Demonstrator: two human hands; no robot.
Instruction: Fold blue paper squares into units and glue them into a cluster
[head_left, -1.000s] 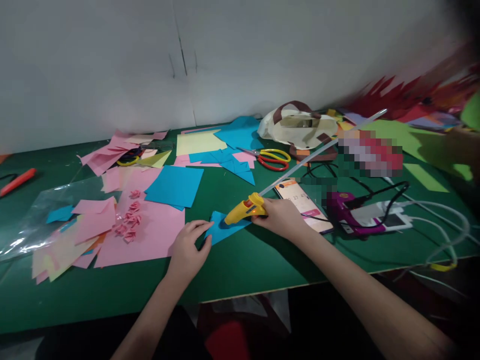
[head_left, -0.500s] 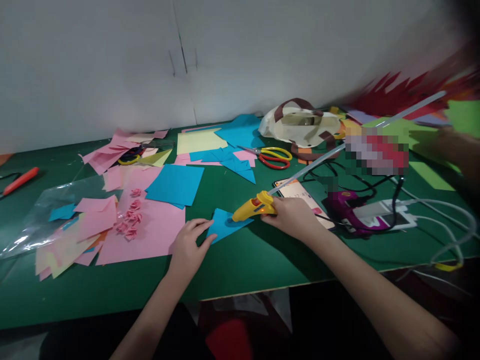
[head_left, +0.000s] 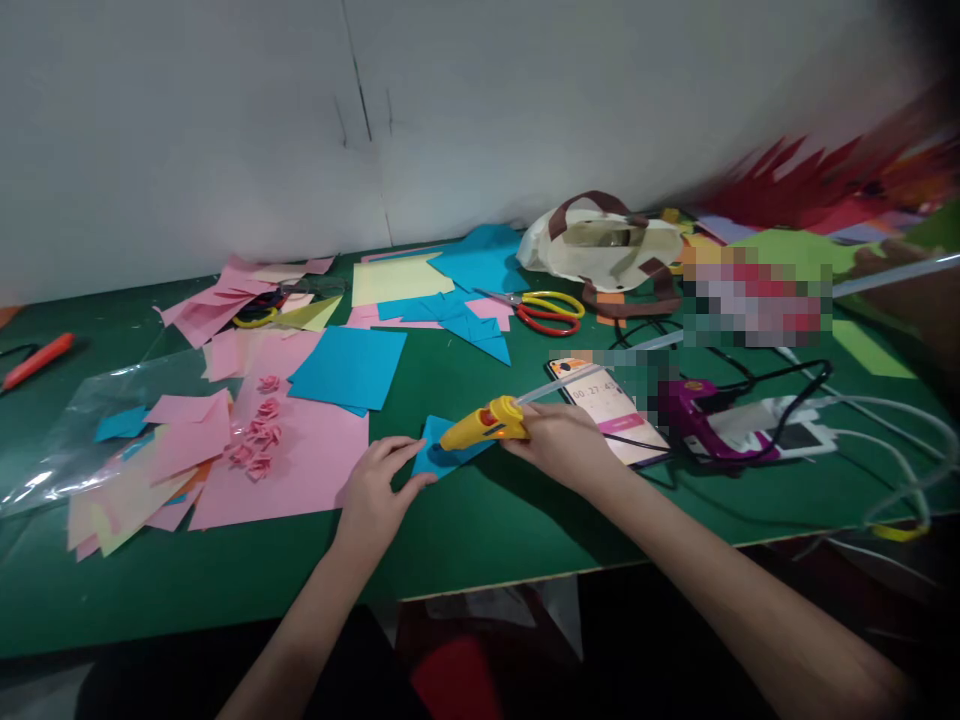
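My right hand (head_left: 559,440) grips a yellow glue gun (head_left: 484,424) with a long clear glue stick (head_left: 885,280) running out of its back toward the right. The nozzle rests on a folded blue paper triangle (head_left: 439,460) lying on the green table (head_left: 480,520). My left hand (head_left: 375,490) lies flat on the table, fingertips pressing the triangle's left edge. Beside it, a large pink sheet (head_left: 292,460) carries several small pink folded flowers (head_left: 259,435).
Blue, pink and yellow paper sheets (head_left: 349,365) litter the table's middle and left. Yellow-and-red scissors (head_left: 544,312), a cream bag (head_left: 604,250), a phone (head_left: 611,405), a purple device (head_left: 701,415) with cables, a plastic bag (head_left: 82,430) and an orange cutter (head_left: 37,358) lie around.
The glue gun has tipped lower and moved slightly left, its nozzle now down on the blue triangle; the glue stick's far end has dropped. My left hand stays on the paper.
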